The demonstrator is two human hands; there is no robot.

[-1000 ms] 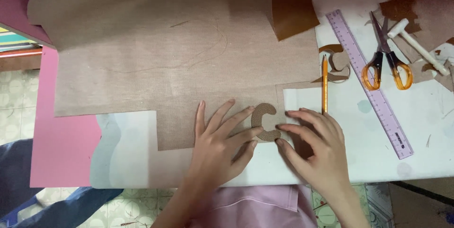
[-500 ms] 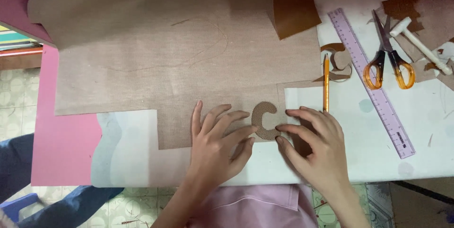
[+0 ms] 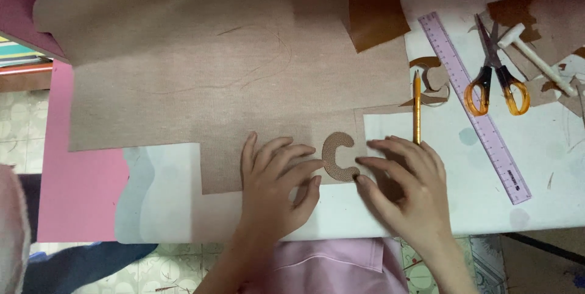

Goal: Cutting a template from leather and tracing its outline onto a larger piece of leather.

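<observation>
Tan fabric sheet [image 3: 201, 81], the biggest thing here, covers most of the white tabletop [image 3: 548, 160] from abt 9 o'clock to 1 o'clock, w/ a stepped lower edge and a tab reaching down to centre. Pink board [image 3: 79, 190] lies under it at 8 o'clock, dark maroon sheet [image 3: 24, 1] at 10 o'clock. Brown leather piece [image 3: 375, 7] sits on the fabric's top edge at 12–1 o'clock; more brown scraps [image 3: 536, 1] pile up at 2 o'clock.

Purple ruler [image 3: 475, 108] runs diagonally at 3 o'clock, from upper left to lower right. Orange-handled scissors [image 3: 495, 71] lie shut, just beside the ruler, partly over it. White mallet [image 3: 536, 56] at 2 o'clock, near the scissors. Yellow pencil [image 3: 417, 108] lies upright-in-frame just right of centre, tip pointing to 12; curly brown offcuts [image 3: 434, 74] just beside its top.

Left hand [image 3: 274, 187] at 6 o'clock: flat, fingers spread, pressing the fabric tab; grip holds nothing, index tip touching the C-shaped brown cutout [image 3: 338, 157]. Right hand [image 3: 402, 184] at 5 o'clock: also flat and spread, fingertips at the cutout's right side, pinning it; no closed grip on anything.

The cutout lies flat on the fabric tab at dead centre, betw. both hands, opening facing 3 o'clock.
</observation>
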